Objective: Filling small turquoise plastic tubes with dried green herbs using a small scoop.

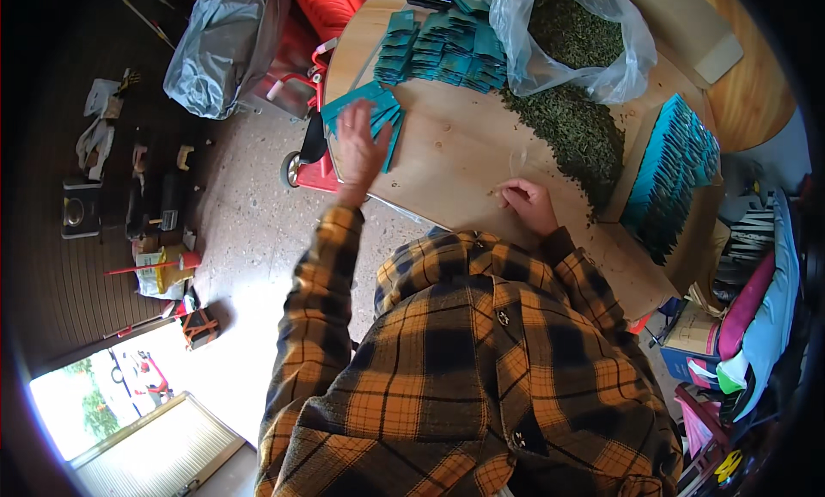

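My left hand (359, 149) reaches out with fingers spread over a small stack of teal packets (378, 110) at the left edge of the round wooden table (455, 153). It touches or hovers just above them; I cannot tell which. My right hand (528, 203) rests on the table near me, fingers curled around a small clear scoop (518, 163) that is hard to make out. A pile of loose green tea leaves (571, 127) lies just right of that hand, spilling from an open clear plastic bag (571, 33).
More teal packets (443, 46) lie in rows at the table's far side, and a standing row of teal packets (675, 174) fills a tray at the right. A red cart (314, 166) and a grey bag (228, 46) stand left of the table. Clutter lines the floor's left side.
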